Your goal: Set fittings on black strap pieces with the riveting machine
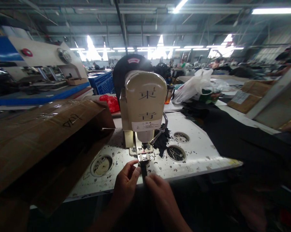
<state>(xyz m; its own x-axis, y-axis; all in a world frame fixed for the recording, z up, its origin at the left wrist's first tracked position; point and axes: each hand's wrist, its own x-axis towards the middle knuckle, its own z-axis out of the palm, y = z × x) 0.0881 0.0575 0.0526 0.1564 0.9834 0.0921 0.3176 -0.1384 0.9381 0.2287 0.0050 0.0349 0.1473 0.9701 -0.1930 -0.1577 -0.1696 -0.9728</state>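
A beige machine [144,106] stands on a white worktable [198,154], its head pointing down at a small metal plate [143,157]. A narrow black strip [143,170] runs from that plate toward me. My left hand [126,185] pinches the strip on its left side, fingers closed on it just below the plate. My right hand [160,193] grips the same strip from the right, slightly nearer to me. Black scraps lie scattered over the tabletop around the plate.
A large cardboard box [43,141] lies at the left of the table. Round recessed cups [101,165] [176,153] [181,137] sit in the tabletop. Black fabric [234,135] is heaped at the right. A red bag [111,102], a white plastic bag [196,85] and a blue crate [102,83] are behind.
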